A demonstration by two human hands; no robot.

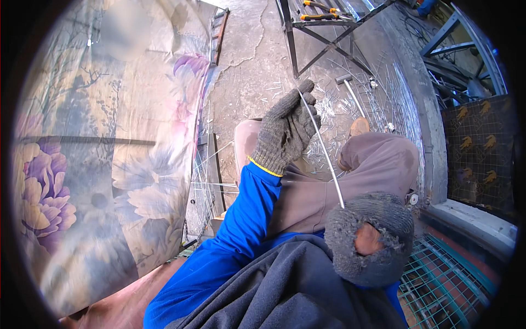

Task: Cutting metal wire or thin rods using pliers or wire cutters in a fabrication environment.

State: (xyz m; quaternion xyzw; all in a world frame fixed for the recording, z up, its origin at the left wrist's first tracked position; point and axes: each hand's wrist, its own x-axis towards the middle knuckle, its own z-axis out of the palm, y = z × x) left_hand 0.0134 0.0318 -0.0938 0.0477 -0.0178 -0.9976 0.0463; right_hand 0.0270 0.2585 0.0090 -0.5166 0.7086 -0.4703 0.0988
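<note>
A thin, straight metal rod (327, 156) slants between my two hands, over my lap. My left hand (286, 127), in a grey knitted glove with a yellow cuff edge, has its fingers curled at the rod's far end. The thumb and fingertips close on it there. My right hand (372, 241), in a worn grey glove with a large hole, is wrapped in a fist around the near end, which the glove hides. Below the rod are my bent legs (378, 159) in dusty trousers.
Cut metal bits (329, 107) litter the floor near a hammer (353, 90). A metal stand (329, 46) holds orange-handled pliers (320, 16). Long thin rods (405, 104) lie at right, beside a blue frame (452, 46). Flowered cloth (137, 109) hangs at left; green wire mesh (444, 274) is lower right.
</note>
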